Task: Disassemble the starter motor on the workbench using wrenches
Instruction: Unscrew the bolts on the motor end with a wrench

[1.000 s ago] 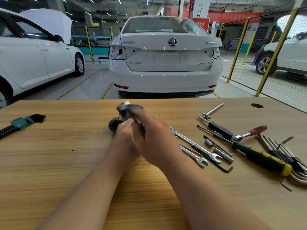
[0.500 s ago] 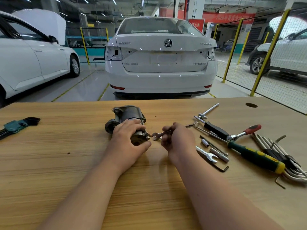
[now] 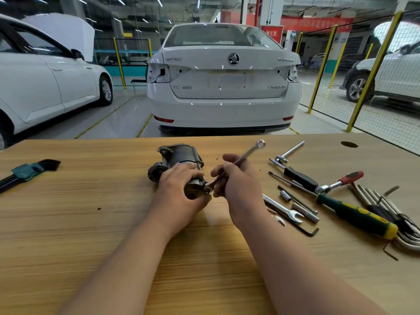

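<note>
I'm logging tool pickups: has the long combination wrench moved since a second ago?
Yes: the combination wrench has left its spot beside the open-end wrench and sits leftward, in the right hand, at the starter motor.

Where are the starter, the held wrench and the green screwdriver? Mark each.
starter (image 3: 179, 153), head view, grey housing.
wrench (image 3: 250, 153), head view, shaft near its ring end.
screwdriver (image 3: 354, 214), head view, green handle.

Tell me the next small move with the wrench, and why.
Probably swing the wrench handle to start loosening: the right hand holds it with its lower end set against the near end of the starter motor, while the left hand grips the motor.
</note>
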`<state>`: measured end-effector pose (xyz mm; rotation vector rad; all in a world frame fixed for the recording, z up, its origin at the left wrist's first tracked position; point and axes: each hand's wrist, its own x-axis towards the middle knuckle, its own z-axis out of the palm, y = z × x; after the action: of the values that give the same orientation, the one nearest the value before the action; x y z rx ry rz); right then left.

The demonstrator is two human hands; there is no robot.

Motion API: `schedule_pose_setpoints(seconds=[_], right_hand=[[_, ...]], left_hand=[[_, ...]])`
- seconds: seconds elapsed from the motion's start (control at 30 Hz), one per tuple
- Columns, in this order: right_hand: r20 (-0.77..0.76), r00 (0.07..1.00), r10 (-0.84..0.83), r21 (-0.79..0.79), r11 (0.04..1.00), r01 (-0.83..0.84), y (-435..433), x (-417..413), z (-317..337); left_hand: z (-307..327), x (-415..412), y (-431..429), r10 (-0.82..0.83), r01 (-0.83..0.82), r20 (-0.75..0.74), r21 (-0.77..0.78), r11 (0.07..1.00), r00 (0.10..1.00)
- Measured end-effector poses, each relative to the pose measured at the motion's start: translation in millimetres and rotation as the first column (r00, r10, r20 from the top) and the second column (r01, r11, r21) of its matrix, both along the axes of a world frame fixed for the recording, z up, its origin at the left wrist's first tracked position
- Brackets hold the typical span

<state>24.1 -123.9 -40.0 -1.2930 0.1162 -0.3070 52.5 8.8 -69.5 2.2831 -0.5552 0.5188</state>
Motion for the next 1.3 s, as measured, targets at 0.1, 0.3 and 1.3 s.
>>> schedule_pose_setpoints(seconds=[0.1,0.3,1.3], right_hand=[[0.177,0.984,-0.007,-0.46,0.884,0.089,11,-5,2],[0.385,0.895,0.224,-0.917,0.203,0.343,27,-11,4],[-0.061,0.967,0.248,0.357,0.91,-0.211,-35,13,-5]], left_hand=[[3,0,-1,-0.018,0.018,0.012,-0.025,1.0,1.0],[6,-3,-1,-0.017,0.002,0.151,0.101,0.995,0.988],[-2,2,2,-0.026,0.025,-0.023,-0.045,0.999,0.999]])
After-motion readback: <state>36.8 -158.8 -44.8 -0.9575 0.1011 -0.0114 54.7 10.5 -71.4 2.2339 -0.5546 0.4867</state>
